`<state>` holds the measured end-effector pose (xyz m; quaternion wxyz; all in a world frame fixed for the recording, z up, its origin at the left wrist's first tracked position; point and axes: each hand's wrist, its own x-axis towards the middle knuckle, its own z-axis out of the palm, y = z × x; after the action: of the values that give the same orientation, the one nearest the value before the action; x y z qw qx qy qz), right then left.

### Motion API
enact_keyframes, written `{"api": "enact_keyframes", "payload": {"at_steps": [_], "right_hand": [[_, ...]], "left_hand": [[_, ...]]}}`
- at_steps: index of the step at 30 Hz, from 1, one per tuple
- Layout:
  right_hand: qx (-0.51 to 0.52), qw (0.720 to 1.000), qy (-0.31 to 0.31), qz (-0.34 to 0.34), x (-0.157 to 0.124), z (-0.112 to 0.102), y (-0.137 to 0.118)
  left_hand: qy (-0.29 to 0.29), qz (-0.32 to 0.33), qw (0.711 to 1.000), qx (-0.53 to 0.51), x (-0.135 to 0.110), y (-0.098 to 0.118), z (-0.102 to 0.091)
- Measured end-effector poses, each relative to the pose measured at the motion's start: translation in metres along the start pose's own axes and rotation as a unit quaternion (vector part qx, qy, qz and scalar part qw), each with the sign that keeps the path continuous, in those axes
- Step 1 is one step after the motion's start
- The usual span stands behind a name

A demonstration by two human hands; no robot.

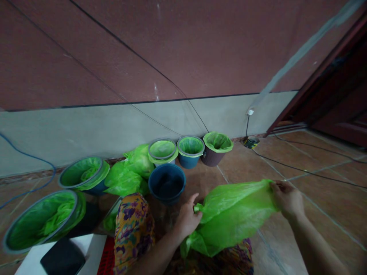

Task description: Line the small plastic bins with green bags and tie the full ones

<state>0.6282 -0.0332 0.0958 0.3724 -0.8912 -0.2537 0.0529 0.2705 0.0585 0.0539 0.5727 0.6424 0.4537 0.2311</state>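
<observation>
A green plastic bag is stretched between my two hands over my lap. My left hand grips its bunched end, with the index finger sticking out. At the other end my right hand pinches the bag's edge, fingers closed. Just beyond my left hand stands a blue bucket without a liner. Behind it, along the wall, are a light bin, a blue bin and a brown bin, each lined with green plastic.
Large lined bins stand at left beside full green bags. A white box carries a dark object. A black cable crosses the tiled floor near a small can. A blue hose hangs left.
</observation>
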Motion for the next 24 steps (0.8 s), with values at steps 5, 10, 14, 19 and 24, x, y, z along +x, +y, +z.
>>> {"api": "enact_keyframes", "payload": {"at_steps": [5,10,14,19,24], "right_hand": [[0.128,0.988,0.078,0.049,-0.014,-0.022,-0.037],[0.193,0.976,0.095,0.024,-0.027,-0.031,-0.074],[0.216,0.969,0.123,-0.013,-0.035,-0.032,-0.097],[0.236,0.957,0.166,-0.037,-0.044,-0.037,-0.111],[0.243,0.953,0.165,-0.074,-0.051,-0.046,-0.107]], "left_hand": [[0.095,0.004,0.987,-0.127,0.015,0.0,-0.02],[0.207,-0.001,0.933,-0.293,0.019,0.019,-0.052],[0.185,-0.05,0.905,-0.379,0.012,0.03,-0.061],[0.159,-0.016,0.922,-0.352,0.006,0.031,-0.058],[0.178,-0.027,0.923,-0.339,0.008,0.031,-0.056]]}}
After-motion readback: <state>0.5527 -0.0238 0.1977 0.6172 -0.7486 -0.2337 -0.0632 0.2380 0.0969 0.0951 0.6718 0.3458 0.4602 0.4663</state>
